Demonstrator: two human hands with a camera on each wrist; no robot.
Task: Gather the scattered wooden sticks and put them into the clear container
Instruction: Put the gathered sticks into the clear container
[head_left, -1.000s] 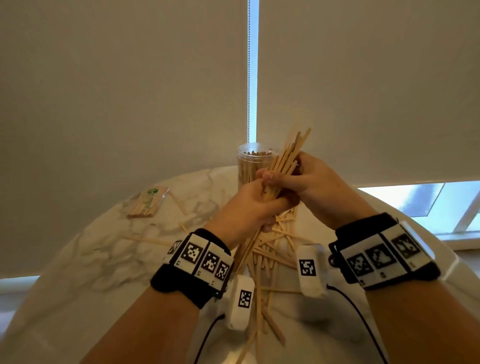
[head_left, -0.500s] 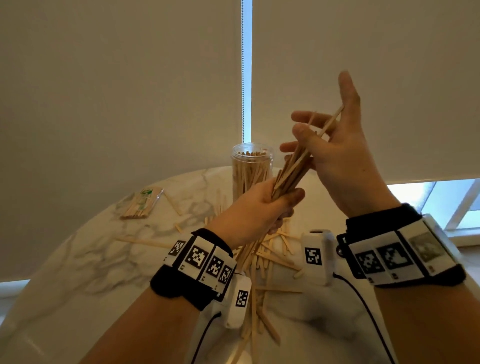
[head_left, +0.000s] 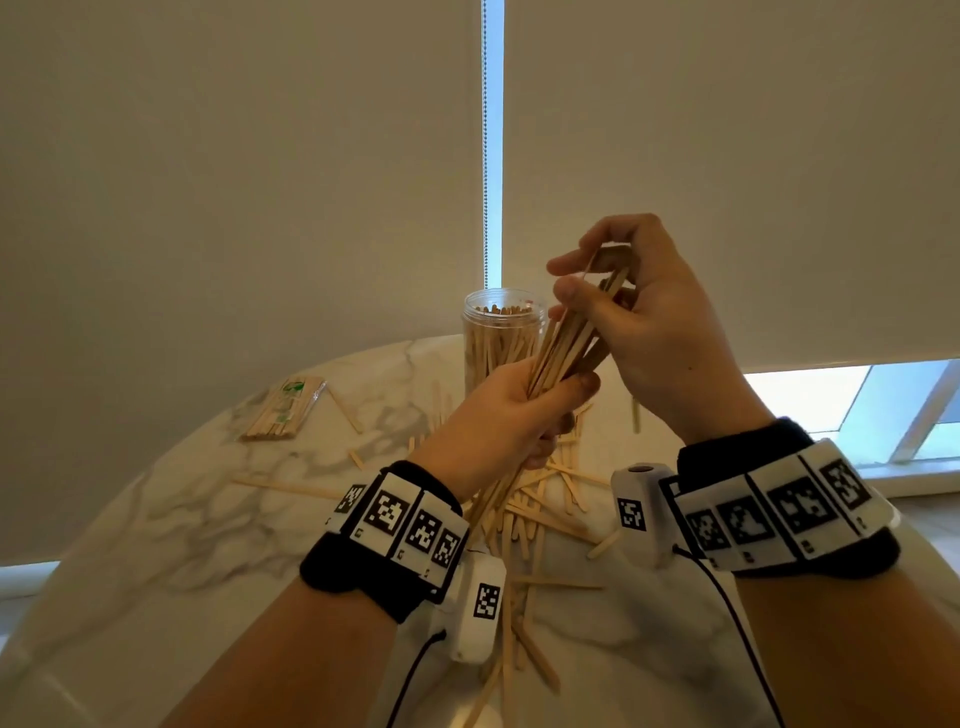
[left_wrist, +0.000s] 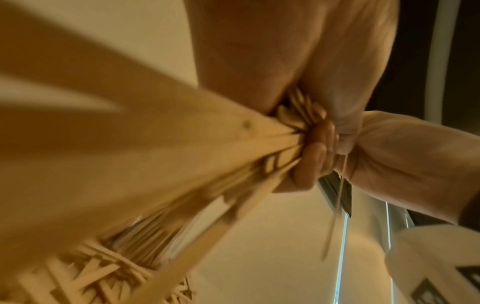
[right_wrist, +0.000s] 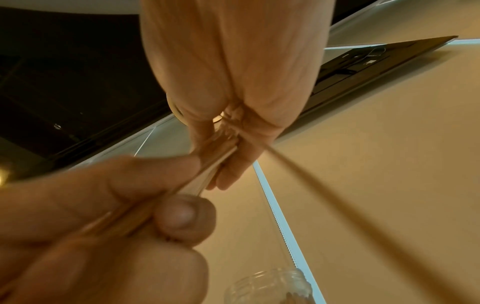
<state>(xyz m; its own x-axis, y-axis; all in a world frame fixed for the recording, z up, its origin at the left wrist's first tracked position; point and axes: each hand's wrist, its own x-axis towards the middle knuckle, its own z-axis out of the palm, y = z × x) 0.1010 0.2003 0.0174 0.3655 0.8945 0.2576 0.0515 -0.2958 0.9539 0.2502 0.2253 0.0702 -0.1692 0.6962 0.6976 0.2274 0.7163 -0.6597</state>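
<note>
The fingers (head_left: 558, 402) of the left hand (head_left: 498, 415) are curled tight around the middle of a thick bundle of wooden sticks (head_left: 563, 345), thumb pressed across the front; the left wrist view shows the fingertips (left_wrist: 389, 160) closed over the fanned bundle (left_wrist: 182, 164). Above it, the right hand (head_left: 654, 332) pinches the upper ends of a few sticks, its fingers (head_left: 571, 265) bent and its thumb closed against them; in the right wrist view the thumb (right_wrist: 182, 216) and a finger clamp a thin stick (right_wrist: 145, 211) between them.

The marble tabletop (head_left: 156, 545) carries everything else. On it, under and in front of the hands, lies the pile of loose sticks (head_left: 524, 525), crossing one another, with single sticks strayed off to the left. The bundle slants up from just over this pile toward the right hand.

The clear container (head_left: 501, 338) stands upright at the far edge of the tabletop, just behind the left hand, open-topped and already packed with upright sticks; its threaded rim (right_wrist: 267, 288) shows at the bottom of the right wrist view.

Far left on the tabletop lies a wrapped packet of sticks (head_left: 283, 408), well apart from the pile. Both wrists wear black bands with square printed markers (head_left: 400, 519).
</note>
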